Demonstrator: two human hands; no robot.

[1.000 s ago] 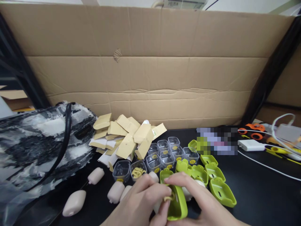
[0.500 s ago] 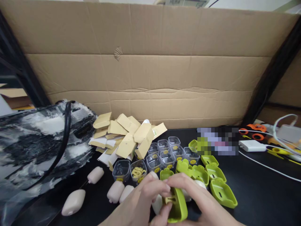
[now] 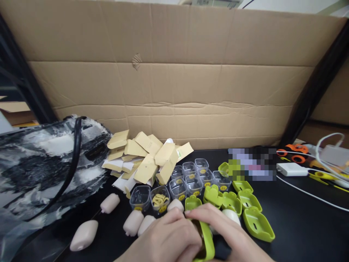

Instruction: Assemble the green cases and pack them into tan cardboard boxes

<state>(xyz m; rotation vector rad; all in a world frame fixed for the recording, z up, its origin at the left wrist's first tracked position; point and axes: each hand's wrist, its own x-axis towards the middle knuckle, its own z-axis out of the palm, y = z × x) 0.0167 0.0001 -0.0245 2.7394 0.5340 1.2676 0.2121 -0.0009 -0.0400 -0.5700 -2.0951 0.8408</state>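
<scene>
At ten o'clock from the held green case point(image 3: 209, 241) lies a bag point(image 3: 51, 156) of shaggy black, grey and white material, crossed by a black strap point(image 3: 75, 158). At nine to ten o'clock, two smooth, rounded pale pink pieces point(image 3: 84, 235) rest on the black tabletop point(image 3: 289, 225). At eleven o'clock, opened cardboard cartons point(image 3: 147, 156) form a loose pile of creased, angular panels. At ten o'clock, one square clear cup point(image 3: 140, 197) has rounded corners and a yellow label; just beside it, a second clear cup point(image 3: 157, 190) contains coiled yellow bands point(image 3: 160, 201).

Left hand point(image 3: 170, 234): fingers curled into the held green case; their tips are hidden, so the grip cannot be determined. At twelve o'clock, further clear cups point(image 3: 193, 183) stand in close rows.

Held green case: at six o'clock in the view, tilted, with a curved wall. Right hand point(image 3: 229, 234): closed on this case, one finger along the far rim. At one to two o'clock, slotted green trays point(image 3: 260, 222) have scalloped ends; a smooth white piece point(image 3: 231, 217) lies beside the hand. Farther out at two o'clock: a boxy white charger point(image 3: 291, 169).
</scene>
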